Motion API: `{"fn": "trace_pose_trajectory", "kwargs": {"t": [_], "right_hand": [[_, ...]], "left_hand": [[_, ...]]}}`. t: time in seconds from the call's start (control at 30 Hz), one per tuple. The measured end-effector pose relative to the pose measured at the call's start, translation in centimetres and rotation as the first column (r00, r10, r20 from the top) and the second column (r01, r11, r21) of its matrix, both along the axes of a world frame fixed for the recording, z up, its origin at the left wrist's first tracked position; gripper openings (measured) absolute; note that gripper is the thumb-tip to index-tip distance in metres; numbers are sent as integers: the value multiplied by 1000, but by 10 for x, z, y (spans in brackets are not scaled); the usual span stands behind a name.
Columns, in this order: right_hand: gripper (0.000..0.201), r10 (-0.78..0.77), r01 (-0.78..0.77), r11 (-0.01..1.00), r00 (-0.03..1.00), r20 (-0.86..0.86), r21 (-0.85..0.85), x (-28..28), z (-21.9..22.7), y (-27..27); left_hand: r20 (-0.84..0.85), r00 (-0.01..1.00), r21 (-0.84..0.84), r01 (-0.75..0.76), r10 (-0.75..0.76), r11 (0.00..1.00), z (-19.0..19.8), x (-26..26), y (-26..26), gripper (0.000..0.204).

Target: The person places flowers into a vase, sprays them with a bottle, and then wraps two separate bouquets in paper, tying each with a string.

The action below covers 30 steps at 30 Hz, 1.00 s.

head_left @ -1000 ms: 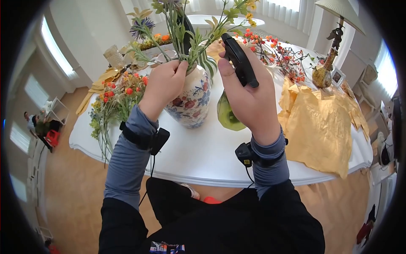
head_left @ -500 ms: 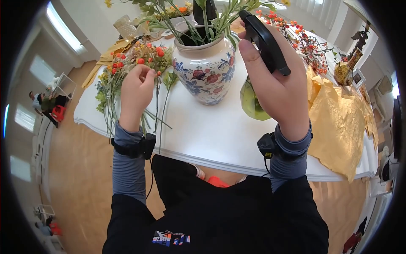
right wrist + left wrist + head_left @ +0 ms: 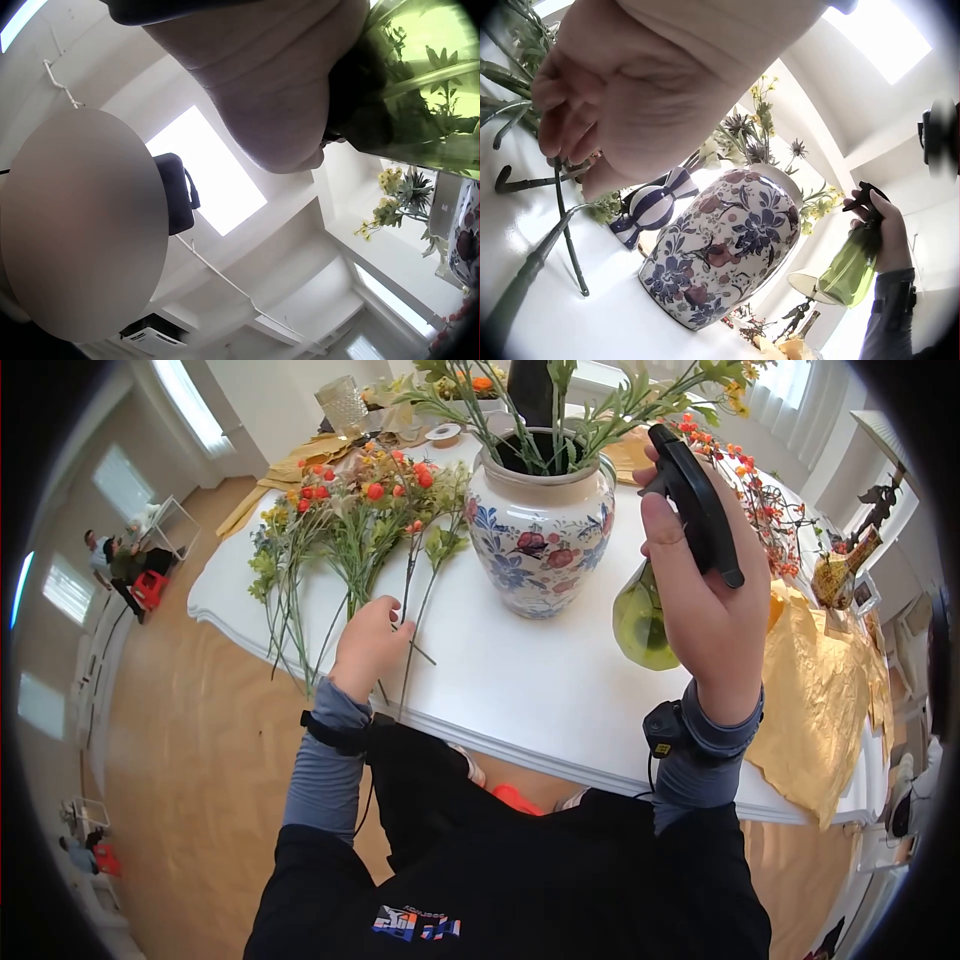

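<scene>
My left hand [image 3: 372,650] is low over the flower stems at the table's front edge, thumb and forefinger slightly apart. In the left wrist view its loosely bent fingers [image 3: 559,139] come right at a dark stem [image 3: 568,240]. Bunched artificial flowers [image 3: 350,500] with orange berries lie beyond that hand. My right hand [image 3: 710,600] grips a green spray bottle [image 3: 640,622] by its black spray head [image 3: 695,500], right of the vase. The white vase [image 3: 540,555], patterned with blue and red flowers, stands upright holding leafy stems [image 3: 590,435].
Gold wrapping paper [image 3: 815,705] hangs over the table's right edge. Red-berry branches [image 3: 765,510], a lamp [image 3: 885,440] and a flask-shaped bottle [image 3: 835,575] are at the back right. A glass cup [image 3: 342,408] and ribbon roll [image 3: 442,435] sit at the back left.
My left hand has left the stems in the vase and come down left to the loose stems by the table edge. The right hand keeps holding the spray bottle; the head view has shifted.
</scene>
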State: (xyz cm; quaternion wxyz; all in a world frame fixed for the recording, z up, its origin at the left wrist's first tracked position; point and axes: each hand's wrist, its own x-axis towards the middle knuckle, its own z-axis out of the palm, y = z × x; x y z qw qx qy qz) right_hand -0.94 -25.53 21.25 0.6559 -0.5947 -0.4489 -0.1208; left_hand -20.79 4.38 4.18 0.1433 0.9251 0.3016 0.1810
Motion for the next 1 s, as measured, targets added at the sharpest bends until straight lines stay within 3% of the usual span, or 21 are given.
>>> {"fn": "trace_pose_trajectory", "kwargs": {"t": [0.03,0.13,0.2,0.27,0.33,0.4,0.47,0.53,0.57,0.7,0.8,0.9,0.97,1.0], "right_hand": [[37,-11,11,1000,1000,-27,-9,-3,1,0],[35,-24,23,999,999,-37,-29,-4,2,-1],[34,-14,12,999,998,-66,-30,-5,3,-1],[34,-6,5,1000,1000,-22,-30,-2,2,-2],[34,-1,0,999,1000,-15,-51,-1,1,-2],[34,5,-7,999,1000,-30,-48,-3,2,-2],[34,7,-9,999,999,-45,-43,-3,2,-2],[35,18,-19,999,999,-44,-29,-2,1,-3],[35,16,-17,1000,999,-43,-26,-1,1,-3],[36,0,-2,999,1000,-32,-53,-2,2,-5],[36,6,-7,998,1000,-28,-65,-5,3,-3],[36,6,-7,998,1000,-31,-59,-6,3,-4],[36,13,-15,998,999,-39,-58,-7,4,-5],[35,21,-23,998,999,-37,-66,-7,4,-5]], "left_hand": [[-35,998,-139,-55,50,989,12,3,-8,35],[-50,997,-148,-72,65,986,13,3,-4,33],[-63,994,-88,-90,84,992,19,-1,2,33],[93,968,58,-239,233,969,21,-9,14,36],[104,954,93,-291,281,952,7,-23,48,43],[-126,908,12,-400,398,916,2,-36,70,44],[-184,906,-43,-394,380,918,2,-46,77,37],[-102,965,-141,-253,240,957,-4,-54,83,29],[27,965,-117,-256,261,959,-6,-56,81,28],[53,945,-136,-314,323,940,-1,-63,91,28],[62,940,-59,-332,336,941,-1,-65,91,28],[129,944,3,-307,304,952,13,-45,64,28],[4,940,-197,-335,342,921,32,-31,34,34],[7,940,-199,-334,342,921,29,-27,31,34]]}}
